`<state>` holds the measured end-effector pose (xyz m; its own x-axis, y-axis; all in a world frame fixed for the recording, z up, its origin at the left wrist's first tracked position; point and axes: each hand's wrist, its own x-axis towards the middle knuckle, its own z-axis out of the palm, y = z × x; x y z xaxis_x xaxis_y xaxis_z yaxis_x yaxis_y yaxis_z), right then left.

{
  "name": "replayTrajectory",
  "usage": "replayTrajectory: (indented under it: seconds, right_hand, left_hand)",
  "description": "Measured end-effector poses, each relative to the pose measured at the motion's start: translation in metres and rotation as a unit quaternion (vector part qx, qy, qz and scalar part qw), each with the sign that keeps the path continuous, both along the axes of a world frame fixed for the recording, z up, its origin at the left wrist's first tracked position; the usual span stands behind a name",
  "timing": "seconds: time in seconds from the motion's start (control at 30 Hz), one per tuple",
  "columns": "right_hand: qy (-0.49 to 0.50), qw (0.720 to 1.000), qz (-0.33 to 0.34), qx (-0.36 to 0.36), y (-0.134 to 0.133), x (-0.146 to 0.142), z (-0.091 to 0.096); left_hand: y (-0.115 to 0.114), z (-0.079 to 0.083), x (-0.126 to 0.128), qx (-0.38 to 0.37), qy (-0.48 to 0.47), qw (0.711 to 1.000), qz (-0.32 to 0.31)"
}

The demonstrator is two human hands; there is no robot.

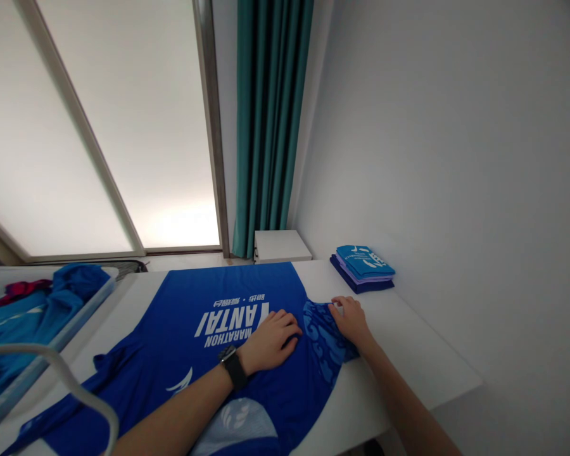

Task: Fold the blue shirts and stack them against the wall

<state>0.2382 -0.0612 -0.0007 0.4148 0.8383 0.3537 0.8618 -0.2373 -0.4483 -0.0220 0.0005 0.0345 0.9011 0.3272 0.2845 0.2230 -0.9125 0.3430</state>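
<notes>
Shirt, blue with white lettering, lies spread before me on the white table. I seem to be smoothing it flat and straightening the patterned sleeve; the next move calls for steady pressure while the sleeve is evened out. My left hand rests palm-down beside the lettering, fingers loosely bent, slightly spread. My right hand arches over the sleeve's edge; whether it pinches, I cannot tell. Beyond sits a folded stack.

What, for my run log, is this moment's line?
left hand: on blue lettered fabric shirt | right hand: at blue patterned sleeve | shirt: spread on white table
</notes>
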Motion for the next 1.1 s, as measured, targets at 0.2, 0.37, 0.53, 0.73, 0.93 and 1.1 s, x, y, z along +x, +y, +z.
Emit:
replayTrajectory:
  seconds: [0.2,0.37,0.53,0.73,0.93,1.1]
  right_hand:
    - [0.045,0.997,0.048,-0.039,0.012,0.004,0.007]
    - [0.080,0.995,0.054,-0.039,0.019,0.007,0.013]
    - [0.103,0.991,0.083,-0.030,0.023,0.002,0.019]
    - [0.131,0.987,0.093,-0.020,0.021,-0.002,0.020]
    - [0.145,0.984,0.102,-0.007,0.021,-0.004,0.020]
    - [0.155,0.983,0.098,-0.014,0.021,-0.005,0.023]
  left_hand:
    - [0.001,-0.001,0.001,-0.003,-0.006,1.000,-0.002]
    - [0.000,-0.001,0.000,-0.014,-0.006,1.000,0.001]
    - [0.004,0.002,0.002,-0.052,-0.013,0.999,0.009]
    - [0.037,0.020,0.029,-0.076,0.004,0.993,0.093]
    - [0.060,0.027,0.067,-0.012,0.095,0.993,0.068]
    - [0.064,0.022,0.080,-0.011,0.113,0.992,0.045]
